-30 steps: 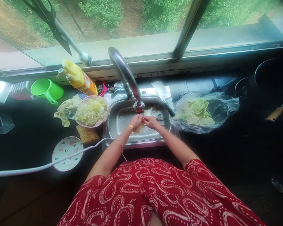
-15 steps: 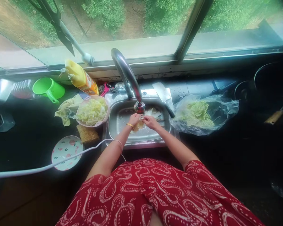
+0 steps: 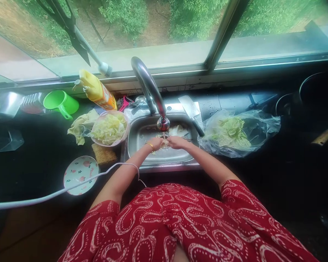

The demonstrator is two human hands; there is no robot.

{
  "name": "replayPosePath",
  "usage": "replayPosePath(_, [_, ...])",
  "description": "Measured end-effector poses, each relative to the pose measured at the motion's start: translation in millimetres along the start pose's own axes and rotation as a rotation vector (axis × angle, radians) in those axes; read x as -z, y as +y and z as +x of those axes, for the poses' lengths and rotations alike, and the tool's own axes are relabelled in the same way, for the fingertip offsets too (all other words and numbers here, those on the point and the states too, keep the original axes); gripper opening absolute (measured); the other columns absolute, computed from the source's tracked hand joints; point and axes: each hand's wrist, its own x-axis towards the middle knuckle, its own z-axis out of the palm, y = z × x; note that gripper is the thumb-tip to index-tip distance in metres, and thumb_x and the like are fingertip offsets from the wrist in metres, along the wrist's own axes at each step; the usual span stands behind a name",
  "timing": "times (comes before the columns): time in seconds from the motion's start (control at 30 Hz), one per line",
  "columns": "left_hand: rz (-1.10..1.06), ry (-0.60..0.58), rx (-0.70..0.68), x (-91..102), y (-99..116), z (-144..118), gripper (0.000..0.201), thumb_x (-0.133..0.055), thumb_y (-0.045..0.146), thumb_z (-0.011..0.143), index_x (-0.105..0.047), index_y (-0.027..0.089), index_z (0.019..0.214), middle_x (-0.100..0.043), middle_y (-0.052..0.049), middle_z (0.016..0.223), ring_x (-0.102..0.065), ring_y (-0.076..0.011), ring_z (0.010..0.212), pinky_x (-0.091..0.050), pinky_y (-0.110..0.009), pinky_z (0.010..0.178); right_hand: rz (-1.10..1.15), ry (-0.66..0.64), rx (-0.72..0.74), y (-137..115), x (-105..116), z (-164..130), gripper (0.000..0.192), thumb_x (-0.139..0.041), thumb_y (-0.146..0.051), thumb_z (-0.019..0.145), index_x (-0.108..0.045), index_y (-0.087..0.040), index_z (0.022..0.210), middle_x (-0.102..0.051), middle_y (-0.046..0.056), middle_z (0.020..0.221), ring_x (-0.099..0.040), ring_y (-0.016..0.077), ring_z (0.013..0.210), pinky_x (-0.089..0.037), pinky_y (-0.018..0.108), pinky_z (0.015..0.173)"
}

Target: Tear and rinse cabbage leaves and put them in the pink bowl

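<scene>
The fingers of the left hand (image 3: 155, 143) and right hand (image 3: 177, 142) curve in from either side toward a pale piece (image 3: 165, 143), right under the water (image 3: 164, 135); whether they pinch it or merely touch it, I cannot tell, as it is small and partly covered; a bangle (image 3: 149, 146) circles the left wrist; both hands are low over the sink (image 3: 171, 157), below the mouth of the tap (image 3: 150, 82); pale scraps (image 3: 179, 130) lie in the basin behind the right hand; to the left, just beside the sink, the bowl (image 3: 108, 145) is heaped with leaves (image 3: 109, 127) in loose pieces, so that share looks done; to the right, the cabbage (image 3: 233, 131) sits in a clear bag (image 3: 266, 123), seemingly in large leaves, and looks untouched, so by my judgement the work is only partway along, with the piece at the fingers and the scraps also unsettled; a cleaver (image 3: 187, 105) rests at the sink's back right corner; farther out on the left are a sponge (image 3: 104, 154), a plate (image 3: 80, 173) crossed by a cable (image 3: 43, 199), and a green mug (image 3: 60, 103)
</scene>
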Motion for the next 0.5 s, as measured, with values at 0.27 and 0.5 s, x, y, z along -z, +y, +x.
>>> replayPosePath(0.27, [0.197,0.014,-0.176,10.9,2.6,-8.9,0.014,-0.055,0.026,0.085,-0.065,0.02,0.077,-0.069,-0.007,0.087,-0.063,-0.0235,0.091,-0.041,-0.032,0.084,0.413,-0.135,0.012,-4.4,-1.2,-3.6,0.039,-0.049,-0.045,0.091,-0.052,-0.017,0.064,-0.049,0.0,0.058,-0.041,0.0116,0.058,-0.032,0.026,0.059])
replayPosePath(0.5, [-0.619,0.327,0.052,-8.8,-14.0,5.0,0.026,-0.042,0.035,0.088,-0.052,0.017,0.072,-0.052,0.0,0.068,-0.05,-0.0152,0.068,-0.045,-0.029,0.072,1.304,0.31,-0.117,5.2,-10.8,1.7,0.045,-0.059,-0.057,0.083,-0.038,-0.021,0.068,-0.041,-0.006,0.056,-0.033,0.0055,0.047,-0.026,0.018,0.045])
